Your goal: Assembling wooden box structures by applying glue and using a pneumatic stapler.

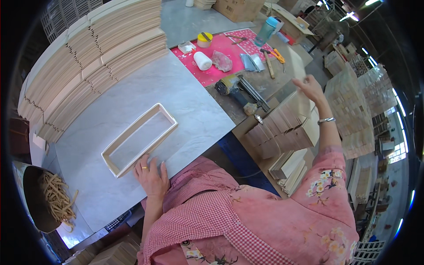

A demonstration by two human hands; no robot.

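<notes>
On the marbled grey tabletop lies a long, narrow rectangular wooden frame (128, 164), open in the middle so that the table shows through. My left hand (152, 177) rests flat at its near side, fingers apart, with the fingertips at the frame's edge. Out to the right, my raised right hand (311, 89) is closed on a thin pale wooden board (297, 64), which is smeared by motion. Below that hand stand stacked wooden boards (282, 119). A nail gun (240, 92) lies on the side bench to their left.
Tall stacks of thin wooden strips (95, 57) line the table's far left. A red mat (207, 73) holds a white roll (202, 61) and a yellow-lidded tub (204, 39). Nearby are a hammer (268, 64) and a blue bottle (266, 32). A bin of shavings (56, 198) stands at left.
</notes>
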